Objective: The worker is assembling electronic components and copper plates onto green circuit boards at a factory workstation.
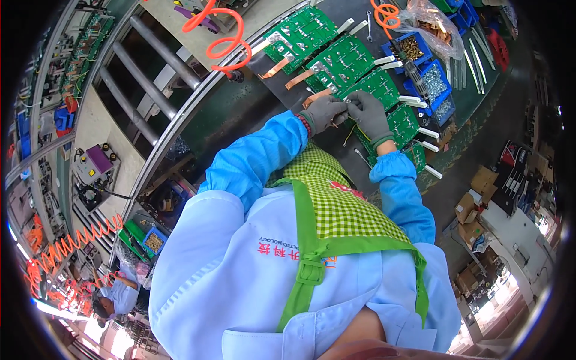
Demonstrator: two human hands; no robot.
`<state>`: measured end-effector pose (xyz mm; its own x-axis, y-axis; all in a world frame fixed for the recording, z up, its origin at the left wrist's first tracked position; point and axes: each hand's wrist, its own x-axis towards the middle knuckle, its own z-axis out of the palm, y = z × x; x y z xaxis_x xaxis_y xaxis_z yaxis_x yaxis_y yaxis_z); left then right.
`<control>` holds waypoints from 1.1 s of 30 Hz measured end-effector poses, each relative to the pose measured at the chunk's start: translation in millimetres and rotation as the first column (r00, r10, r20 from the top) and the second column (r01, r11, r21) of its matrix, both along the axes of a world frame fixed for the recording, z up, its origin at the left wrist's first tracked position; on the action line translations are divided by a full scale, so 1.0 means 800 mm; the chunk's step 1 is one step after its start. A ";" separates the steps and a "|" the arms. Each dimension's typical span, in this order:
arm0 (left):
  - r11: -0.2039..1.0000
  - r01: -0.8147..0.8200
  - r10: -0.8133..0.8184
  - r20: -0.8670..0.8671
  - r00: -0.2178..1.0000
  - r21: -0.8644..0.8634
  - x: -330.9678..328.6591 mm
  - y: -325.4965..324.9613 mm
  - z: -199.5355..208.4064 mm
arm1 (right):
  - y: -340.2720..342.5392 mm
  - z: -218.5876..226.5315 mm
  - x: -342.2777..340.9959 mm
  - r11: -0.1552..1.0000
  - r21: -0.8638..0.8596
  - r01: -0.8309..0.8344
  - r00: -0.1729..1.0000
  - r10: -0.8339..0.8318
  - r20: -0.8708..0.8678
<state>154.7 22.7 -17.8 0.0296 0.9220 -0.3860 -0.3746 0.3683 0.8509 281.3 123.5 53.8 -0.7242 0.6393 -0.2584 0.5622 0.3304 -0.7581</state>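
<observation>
My left hand (324, 114), in a grey glove, is closed beside a copper strip (318, 96) at the near edge of a green circuit board (379, 89). My right hand (371, 115), also gloved in grey, has its fingers bent and pinched together. The fingertips of both hands meet over the board's near edge; whatever small thing is between them is too small to make out. A thin yellow wire (348, 137) hangs just below the hands. Beyond them, two more boards (345, 60) carry copper strips (300, 78) and white bars (384, 60).
Blue bins (434, 84) of screws stand right of the boards, with a power screwdriver (415, 79) lying across them on an orange coiled hose (387, 13). A wrench (369, 25) lies at the far side. Another orange coil (231, 45) hangs at left, near a metal rail (180, 123).
</observation>
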 end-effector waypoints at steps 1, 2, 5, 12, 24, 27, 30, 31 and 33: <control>0.988 0.042 -0.022 -0.135 0.991 0.150 0.000 -0.001 -0.003 | -0.002 -0.003 0.001 0.991 0.133 -0.032 0.999 0.031 0.013; 0.975 0.092 -0.037 -0.261 0.965 0.203 -0.001 -0.003 -0.006 | -0.004 -0.006 0.002 0.963 0.263 -0.065 0.998 0.059 0.030; 0.946 -0.083 0.181 0.300 0.937 -0.312 0.009 0.006 -0.002 | -0.012 -0.008 0.005 0.937 0.348 -0.014 0.998 0.032 -0.045; 0.984 -0.065 0.092 0.157 0.983 -0.165 0.006 0.003 0.010 | -0.008 0.007 -0.007 0.752 0.554 -0.357 0.934 0.275 0.229; 0.995 -0.066 0.076 0.138 0.988 -0.082 0.006 -0.001 -0.001 | -0.027 -0.023 -0.002 0.801 0.595 -0.061 0.994 -0.004 0.108; 0.986 -0.087 0.118 0.229 0.966 -0.143 0.011 0.002 -0.009 | -0.028 -0.025 -0.002 0.803 0.595 -0.040 0.994 -0.031 0.109; 0.987 -0.083 0.111 0.208 0.972 -0.139 0.012 0.004 -0.015 | -0.025 -0.021 0.002 0.846 0.533 -0.019 0.998 0.046 -0.037; 0.988 -0.084 0.108 0.193 0.975 -0.128 0.012 0.004 -0.017 | -0.025 -0.020 0.002 0.850 0.526 -0.021 0.996 0.063 -0.063; 0.992 -0.066 0.086 0.193 0.977 -0.109 0.009 0.005 -0.019 | -0.026 -0.020 0.002 0.854 0.520 -0.022 0.993 0.081 -0.090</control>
<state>161.6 26.3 -33.3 0.0459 0.8809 -0.4711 -0.5615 0.4128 0.7172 283.0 102.8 37.6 -0.7639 0.6203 0.1781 0.4607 0.7174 -0.5226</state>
